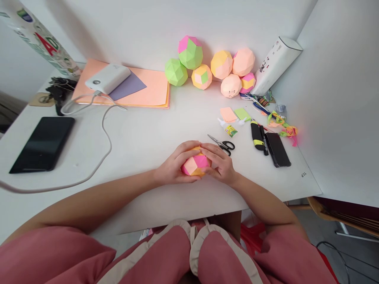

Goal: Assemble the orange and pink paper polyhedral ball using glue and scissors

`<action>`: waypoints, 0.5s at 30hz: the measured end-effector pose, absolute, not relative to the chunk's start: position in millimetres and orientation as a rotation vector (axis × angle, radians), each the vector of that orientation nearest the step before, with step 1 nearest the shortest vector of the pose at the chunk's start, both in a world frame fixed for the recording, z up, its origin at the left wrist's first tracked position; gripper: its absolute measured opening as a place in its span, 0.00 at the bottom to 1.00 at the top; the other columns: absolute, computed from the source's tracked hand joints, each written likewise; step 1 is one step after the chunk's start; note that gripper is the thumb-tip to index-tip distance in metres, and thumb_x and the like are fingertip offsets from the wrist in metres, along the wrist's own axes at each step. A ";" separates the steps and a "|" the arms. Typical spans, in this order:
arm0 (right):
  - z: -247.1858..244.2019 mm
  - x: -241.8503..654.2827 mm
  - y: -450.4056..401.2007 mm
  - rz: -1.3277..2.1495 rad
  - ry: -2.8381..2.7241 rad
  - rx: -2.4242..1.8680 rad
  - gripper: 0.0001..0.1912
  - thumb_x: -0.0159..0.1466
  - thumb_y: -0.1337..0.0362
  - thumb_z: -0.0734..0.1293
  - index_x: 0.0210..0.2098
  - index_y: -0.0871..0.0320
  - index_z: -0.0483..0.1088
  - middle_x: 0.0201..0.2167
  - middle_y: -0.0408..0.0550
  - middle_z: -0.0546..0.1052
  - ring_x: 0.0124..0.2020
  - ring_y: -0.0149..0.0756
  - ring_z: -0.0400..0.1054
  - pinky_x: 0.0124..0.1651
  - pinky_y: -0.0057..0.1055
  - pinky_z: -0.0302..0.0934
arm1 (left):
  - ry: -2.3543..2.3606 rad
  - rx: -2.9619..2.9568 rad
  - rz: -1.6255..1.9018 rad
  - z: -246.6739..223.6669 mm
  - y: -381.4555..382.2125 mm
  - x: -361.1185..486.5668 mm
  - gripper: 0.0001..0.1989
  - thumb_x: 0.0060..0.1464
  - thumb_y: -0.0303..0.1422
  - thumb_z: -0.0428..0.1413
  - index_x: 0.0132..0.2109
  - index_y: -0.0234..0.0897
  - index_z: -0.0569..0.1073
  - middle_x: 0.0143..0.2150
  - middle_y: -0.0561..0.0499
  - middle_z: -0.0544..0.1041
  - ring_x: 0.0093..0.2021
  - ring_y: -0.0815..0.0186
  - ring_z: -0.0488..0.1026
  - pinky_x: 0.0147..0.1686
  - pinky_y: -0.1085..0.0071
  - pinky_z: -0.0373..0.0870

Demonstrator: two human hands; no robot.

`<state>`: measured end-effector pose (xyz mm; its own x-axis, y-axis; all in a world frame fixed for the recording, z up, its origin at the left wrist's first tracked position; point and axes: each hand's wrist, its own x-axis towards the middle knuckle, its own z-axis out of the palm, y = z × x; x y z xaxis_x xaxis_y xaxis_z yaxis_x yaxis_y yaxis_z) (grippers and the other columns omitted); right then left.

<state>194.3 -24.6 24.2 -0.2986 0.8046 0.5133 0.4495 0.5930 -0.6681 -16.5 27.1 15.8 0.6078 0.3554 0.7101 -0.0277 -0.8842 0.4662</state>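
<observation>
Between my two hands is a faceted paper ball [195, 165] in pink, peach and orange, just above the white table. My left hand [177, 163] wraps its left side, fingers over the top and thumb underneath. On the other side, my right hand [219, 162] curls round it, fingers on top and thumb against the front. The palms hide the ball's sides. Just beyond my right hand lie black-handled scissors [226, 146], partly covered by it. A small glue bottle [230, 130] rests farther back, near peach paper squares [227, 114] and green paper squares [242, 114].
Several finished paper balls [190, 53] stand against the back wall. At right are a correction-tape-like black and yellow item [257, 135], a marker [263, 140], a phone [278, 150] and paper scraps [287, 129]. Leftward lie a tablet [43, 144], a power bank [108, 78] with cable, and coloured sheets [156, 86].
</observation>
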 end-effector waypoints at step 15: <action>36.9 189.0 -36.9 0.286 -1.940 -1.010 0.20 0.67 0.54 0.61 0.55 0.51 0.72 0.47 0.56 0.78 0.47 0.47 0.74 0.48 0.51 0.70 | 0.282 2.213 1.194 16.6 16.0 -13.9 0.36 0.57 0.49 0.60 0.66 0.37 0.60 0.60 0.31 0.68 0.60 0.50 0.70 0.56 0.50 0.74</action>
